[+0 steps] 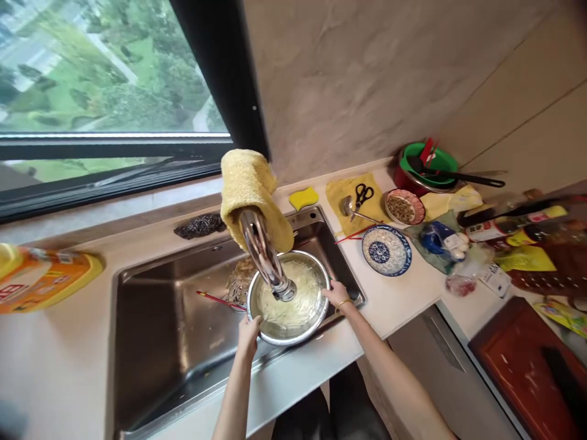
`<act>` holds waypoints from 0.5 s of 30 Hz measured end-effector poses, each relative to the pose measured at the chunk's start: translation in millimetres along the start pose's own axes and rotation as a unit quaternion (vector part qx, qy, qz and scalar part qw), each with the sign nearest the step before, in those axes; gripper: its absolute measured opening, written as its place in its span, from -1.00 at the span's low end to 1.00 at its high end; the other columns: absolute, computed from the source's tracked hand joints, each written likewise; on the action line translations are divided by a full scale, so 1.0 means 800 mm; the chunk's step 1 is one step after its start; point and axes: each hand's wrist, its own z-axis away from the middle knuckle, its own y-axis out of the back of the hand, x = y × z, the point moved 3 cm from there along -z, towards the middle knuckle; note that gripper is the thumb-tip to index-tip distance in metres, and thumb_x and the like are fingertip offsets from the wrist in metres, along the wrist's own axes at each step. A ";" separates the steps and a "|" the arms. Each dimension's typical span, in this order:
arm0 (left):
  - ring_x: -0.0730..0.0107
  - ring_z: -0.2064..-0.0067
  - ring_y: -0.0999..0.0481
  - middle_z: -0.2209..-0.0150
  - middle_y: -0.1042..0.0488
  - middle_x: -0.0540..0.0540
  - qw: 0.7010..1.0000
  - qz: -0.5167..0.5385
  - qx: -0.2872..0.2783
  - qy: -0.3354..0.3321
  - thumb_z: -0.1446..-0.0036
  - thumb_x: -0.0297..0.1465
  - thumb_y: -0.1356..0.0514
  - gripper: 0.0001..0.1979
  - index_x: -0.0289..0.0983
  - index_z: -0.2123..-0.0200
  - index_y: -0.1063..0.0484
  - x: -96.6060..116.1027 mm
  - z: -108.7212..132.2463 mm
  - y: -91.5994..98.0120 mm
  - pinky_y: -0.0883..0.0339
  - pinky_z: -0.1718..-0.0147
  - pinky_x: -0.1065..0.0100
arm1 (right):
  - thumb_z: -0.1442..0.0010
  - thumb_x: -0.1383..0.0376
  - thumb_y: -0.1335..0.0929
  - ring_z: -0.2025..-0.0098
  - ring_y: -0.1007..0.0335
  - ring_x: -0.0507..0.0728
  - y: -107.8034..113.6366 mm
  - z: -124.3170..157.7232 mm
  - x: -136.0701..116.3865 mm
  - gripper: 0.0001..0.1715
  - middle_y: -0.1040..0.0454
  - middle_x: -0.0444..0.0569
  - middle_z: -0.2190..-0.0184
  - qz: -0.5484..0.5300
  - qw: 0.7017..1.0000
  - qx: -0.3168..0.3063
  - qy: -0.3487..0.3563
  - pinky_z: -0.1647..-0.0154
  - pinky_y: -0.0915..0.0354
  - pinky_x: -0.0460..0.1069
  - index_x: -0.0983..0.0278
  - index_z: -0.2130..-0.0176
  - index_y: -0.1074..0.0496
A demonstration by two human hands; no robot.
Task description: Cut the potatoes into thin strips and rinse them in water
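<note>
Between my two hands is a round metal bowl (290,340) of pale shredded pieces in liquid, held over the right part of the sink (160,318). My left hand (249,333) grips its lower left rim, thumb on top. On the right rim, my right hand (337,294) is closed with the thumb over the edge. The chrome faucet (263,247), wrapped in a yellow towel (250,189), reaches over the bowl and hides part of the contents. Left of the bowl, a red stick-like utensil (217,299) lies near a strainer (239,284) in the sink, partly hidden.
An orange detergent bottle (50,278) stands on the left counter. To the right are a blue-patterned plate (387,250), scissors (364,194), a ladle (347,206), a small bowl (405,206) and a green basin (413,153). A brown cutting board (518,348) lies lower right.
</note>
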 end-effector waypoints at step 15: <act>0.29 0.42 -0.39 0.48 -0.45 -0.04 0.967 -0.079 -0.169 -0.174 0.15 -0.17 -0.18 -0.66 -0.33 0.39 -0.42 0.067 0.236 -0.081 -0.24 0.46 0.37 | 0.26 0.28 -0.29 0.60 -0.07 -0.05 0.229 0.193 0.085 -0.90 -0.20 -0.24 0.69 -0.199 0.978 0.062 0.003 0.58 -0.03 -0.14 0.29 0.63 -0.27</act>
